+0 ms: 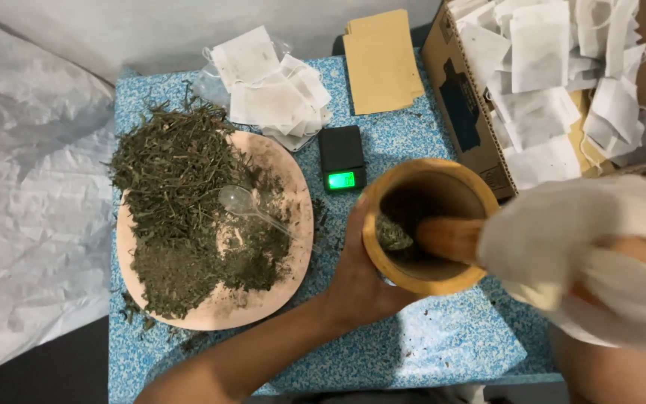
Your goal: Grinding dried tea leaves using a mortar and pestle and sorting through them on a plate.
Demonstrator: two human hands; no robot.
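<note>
A wooden mortar (pixel 383 196) stands on the blue speckled table, with some green crushed herb (pixel 393 233) inside. My left hand (pixel 357 277) grips the mortar's near left side. My right hand (pixel 607 258), wrapped in a white cloth, holds a wooden pestle (pixel 448 238) that reaches down into the mortar. To the left lies a pale round tray (pixel 298 217) heaped with dried green herbs (pixel 177 202), and a clear plastic spoon (pixel 244 203) rests on them.
A small black scale (pixel 342 157) with a green display sits behind the mortar. White empty tea bags (pixel 274 93) and brown paper pouches (pixel 379 60) lie at the back. A cardboard box (pixel 461 112) full of filled tea bags stands at the right.
</note>
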